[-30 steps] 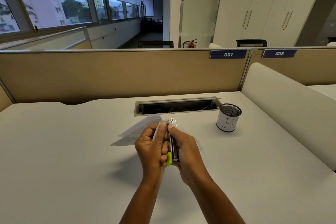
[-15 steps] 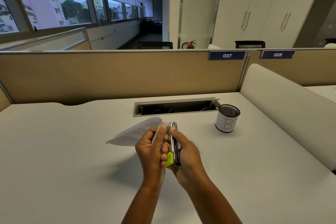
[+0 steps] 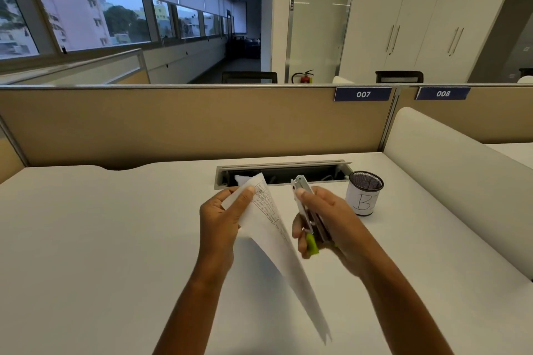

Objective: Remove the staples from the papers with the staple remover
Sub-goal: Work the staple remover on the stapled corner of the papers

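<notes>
Desk (image 3: pixel 86 253): white, flat, broad; bears everything listed below and offers a firm bed should the sheets need pressing down.

Papers (image 3: pixel 277 239): thin printed sheets, held up off the desk between the two hands, upper corner pinched, long lower edge hanging free toward the person. Judged very light, limp and easily torn; they will sag and swing unless gripped close to the stapled corner. No staple can be made out at this size.

Left hand (image 3: pixel 222 222): thumb and fingers pressed together on the upper corner of the papers, sheet between them.

Right hand (image 3: pixel 326 225): fingers wrapped around the staple remover, thumb laid along its upper side. Clear of the papers, just beside them.

Mesh cup (image 3: pixel 364 196): dark wire, white label lettered B, standing upright on the desk to the right of the tool, apart from it.

Staple remover (image 3: pixel 310 216): slim metal body, green end toward the wrist, metal tip pointing away. Judged rigid, light, smooth-sided; best gripped mid-body. Whether the tip is open cannot be told.
</notes>
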`<state>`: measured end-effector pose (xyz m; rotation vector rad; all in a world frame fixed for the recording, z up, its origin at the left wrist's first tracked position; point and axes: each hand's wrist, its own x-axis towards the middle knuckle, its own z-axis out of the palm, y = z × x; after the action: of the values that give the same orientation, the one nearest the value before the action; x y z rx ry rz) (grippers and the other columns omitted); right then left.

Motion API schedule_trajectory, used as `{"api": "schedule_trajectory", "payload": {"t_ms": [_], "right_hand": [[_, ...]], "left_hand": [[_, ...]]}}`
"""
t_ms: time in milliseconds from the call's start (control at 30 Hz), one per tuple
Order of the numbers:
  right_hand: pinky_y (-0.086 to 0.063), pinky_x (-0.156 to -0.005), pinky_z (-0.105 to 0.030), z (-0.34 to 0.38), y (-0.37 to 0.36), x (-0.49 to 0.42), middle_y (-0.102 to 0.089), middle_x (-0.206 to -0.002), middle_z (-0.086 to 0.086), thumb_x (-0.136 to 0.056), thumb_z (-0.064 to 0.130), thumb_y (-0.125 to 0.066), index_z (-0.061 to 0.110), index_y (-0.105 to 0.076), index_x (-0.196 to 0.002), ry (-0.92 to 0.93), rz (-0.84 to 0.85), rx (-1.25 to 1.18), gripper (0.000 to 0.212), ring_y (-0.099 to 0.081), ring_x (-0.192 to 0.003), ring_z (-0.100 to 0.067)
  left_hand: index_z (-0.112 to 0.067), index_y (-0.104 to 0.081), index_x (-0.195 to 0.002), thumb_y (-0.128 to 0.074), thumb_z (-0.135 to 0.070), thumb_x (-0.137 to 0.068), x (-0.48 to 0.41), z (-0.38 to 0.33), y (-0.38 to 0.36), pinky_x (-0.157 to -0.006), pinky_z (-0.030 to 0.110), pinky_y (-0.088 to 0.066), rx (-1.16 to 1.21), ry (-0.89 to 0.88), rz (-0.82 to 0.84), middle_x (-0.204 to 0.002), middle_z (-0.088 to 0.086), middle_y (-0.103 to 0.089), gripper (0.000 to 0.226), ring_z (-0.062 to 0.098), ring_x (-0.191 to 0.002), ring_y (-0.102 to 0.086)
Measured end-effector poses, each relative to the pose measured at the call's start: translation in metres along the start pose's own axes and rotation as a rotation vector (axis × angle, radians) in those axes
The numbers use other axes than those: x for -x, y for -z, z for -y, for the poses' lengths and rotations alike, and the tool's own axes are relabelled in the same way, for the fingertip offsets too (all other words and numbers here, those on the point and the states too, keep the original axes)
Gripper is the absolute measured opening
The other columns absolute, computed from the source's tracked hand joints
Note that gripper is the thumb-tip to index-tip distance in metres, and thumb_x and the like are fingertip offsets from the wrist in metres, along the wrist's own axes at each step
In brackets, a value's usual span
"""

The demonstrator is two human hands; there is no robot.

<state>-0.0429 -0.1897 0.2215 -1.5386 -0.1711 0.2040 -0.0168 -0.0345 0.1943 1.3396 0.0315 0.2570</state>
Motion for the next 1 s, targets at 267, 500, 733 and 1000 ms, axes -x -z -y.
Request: {"api": "schedule_trajectory", "payload": {"t_ms": [267,500,733,1000], "right_hand": [[-0.049,-0.043,-0.014,-0.016,-0.019,-0.007,-0.064,-0.081,0.0,-0.092,0.028,-0.045,0.027,-0.045,-0.086,0.212,-0.081,0.252,0.006,-0.063,-0.049,-0.004],[-0.051,-0.044,-0.015,-0.021,-0.016,-0.006,-0.065,-0.08,0.0,-0.09,0.028,-0.048,0.022,-0.048,-0.087,0.228,-0.066,0.291,0.007,-0.066,-0.052,-0.007],[-0.051,-0.047,-0.013,-0.008,0.0,-0.006,-0.063,-0.076,0.005,-0.081,0.028,-0.062,0.033,-0.053,-0.082,0.342,-0.065,0.488,0.01,-0.065,-0.053,-0.003],[-0.046,-0.047,-0.007,0.008,0.009,-0.005,-0.061,-0.076,0.017,-0.077,0.038,-0.065,0.045,-0.053,-0.077,0.414,-0.052,0.71,0.014,-0.063,-0.057,0.004]], "left_hand": [[-0.025,-0.06,-0.088,-0.056,-0.024,-0.082,0.006,-0.012,-0.014,-0.062,0.029,-0.054,0.017,0.136,0.152,-0.082,0.003,-0.065,0.007,0.022,-0.076,-0.061],[-0.027,-0.057,-0.072,-0.059,-0.022,-0.081,0.013,-0.014,-0.008,-0.057,0.028,-0.05,-0.155,-0.019,0.085,-0.071,-0.001,-0.063,0.01,0.02,-0.066,-0.06],[-0.024,-0.058,-0.067,-0.059,-0.018,-0.08,0.013,-0.027,-0.002,-0.058,0.027,-0.048,-0.237,-0.07,0.194,-0.066,-0.001,-0.062,0.015,0.018,-0.064,-0.058],[-0.023,-0.063,-0.07,-0.06,-0.016,-0.08,0.01,-0.036,0.003,-0.049,0.017,-0.05,-0.322,-0.135,0.307,-0.066,-0.002,-0.066,0.013,0.008,-0.057,-0.063]]}}
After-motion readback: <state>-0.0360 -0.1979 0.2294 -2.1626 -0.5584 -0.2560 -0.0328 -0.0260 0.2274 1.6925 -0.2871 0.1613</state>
